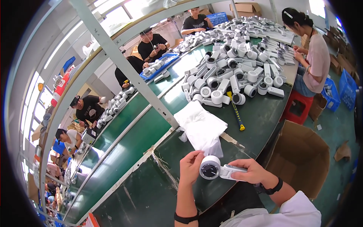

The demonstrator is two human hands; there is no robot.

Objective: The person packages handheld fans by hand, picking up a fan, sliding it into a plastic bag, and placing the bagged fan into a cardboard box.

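Observation:
A white handheld device with a round head and a dark, glossy disc in its face is held low over the green table. My right hand is wrapped round its handle. Beside the left rim of the head, my left hand has thumb and fingers drawn together; what they pinch, if anything, is hidden. Just beyond my left fingertips lies a stack of white plastic bags, one corner reaching down close to the device.
A large pile of similar white devices covers the table's far part. A yellow-and-black hammer lies before it. A metal post rises at left. An open cardboard box stands at right. Co-workers sit around, one at far right.

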